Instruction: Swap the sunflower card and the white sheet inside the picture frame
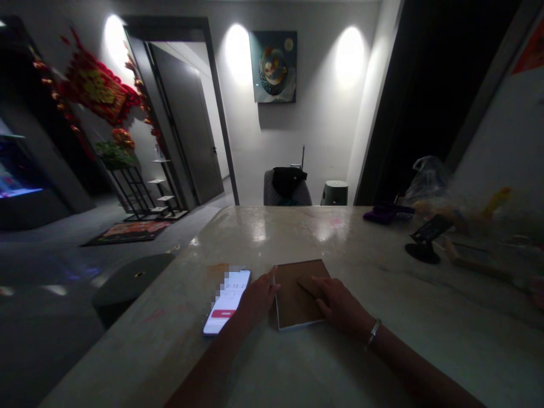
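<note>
In the head view, a flat brown board (293, 309) with a pale edge lies on the marble-look table (297, 232), just below the middle of the frame. The left hand (258, 293) is at the board's left edge, its fingers loosely spread, the index finger reaching to the upper left corner and the thumb lower down; whether it pinches the edge or only presses on it is hard to make out. The right hand (341, 304), with a bracelet (374, 331) at its wrist, lies over the board's right side, thumb and fingers drawn in around a slim brown piece (304, 283) that slants across the face; the light is too dim to show whether this is a loose tool or a flap of the board. The step in hand seems to be steadying the board on the left while the right hand works that piece; the next move would call for a firm left edge and a light, controlled right hand. A lit phone (232, 296) lies just left of the left hand, partly behind the forearm. Toward the right of the frame, well apart from the hands, stands a black phone stand (423, 253), with a purple cloth (385, 213) above it.
</note>
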`<action>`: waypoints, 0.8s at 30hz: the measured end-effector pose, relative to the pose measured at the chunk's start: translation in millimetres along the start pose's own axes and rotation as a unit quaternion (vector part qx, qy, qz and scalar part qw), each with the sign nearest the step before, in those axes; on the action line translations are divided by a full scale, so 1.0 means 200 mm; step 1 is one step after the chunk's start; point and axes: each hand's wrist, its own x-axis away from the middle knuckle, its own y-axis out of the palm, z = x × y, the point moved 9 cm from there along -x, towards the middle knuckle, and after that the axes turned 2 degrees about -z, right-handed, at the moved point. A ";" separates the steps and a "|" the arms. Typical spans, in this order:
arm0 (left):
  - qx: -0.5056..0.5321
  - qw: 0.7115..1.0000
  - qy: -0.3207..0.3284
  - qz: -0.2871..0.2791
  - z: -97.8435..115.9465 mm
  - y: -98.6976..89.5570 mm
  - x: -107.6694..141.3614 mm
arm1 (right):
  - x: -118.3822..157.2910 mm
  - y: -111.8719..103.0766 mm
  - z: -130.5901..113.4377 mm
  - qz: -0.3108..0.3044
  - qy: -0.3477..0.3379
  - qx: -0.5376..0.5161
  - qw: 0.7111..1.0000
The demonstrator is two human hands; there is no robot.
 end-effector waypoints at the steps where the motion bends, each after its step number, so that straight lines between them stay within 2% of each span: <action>1: 0.006 1.000 -0.005 0.005 0.00 -0.01 0.00 | 0.00 -0.01 0.00 0.012 -0.002 -0.006 1.000; 4: 0.024 0.999 -0.022 0.023 -0.01 -0.03 0.01 | -0.01 -0.04 0.03 0.041 0.004 -0.034 0.999; 7: 0.061 0.997 -0.031 0.043 -0.03 -0.05 0.00 | -0.02 -0.06 0.09 0.070 0.049 -0.095 0.992; 12: 0.102 0.994 -0.040 0.027 -0.03 -0.02 -0.01 | -0.03 -0.06 0.17 0.102 0.127 -0.252 0.954; 19: 0.204 0.979 -0.015 -0.019 0.04 0.04 0.01 | -0.02 -0.07 0.10 0.110 0.092 -0.346 0.927; 24: 0.211 0.977 -0.006 -0.024 0.05 0.05 0.03 | -0.01 -0.01 0.08 0.074 0.090 -0.393 0.912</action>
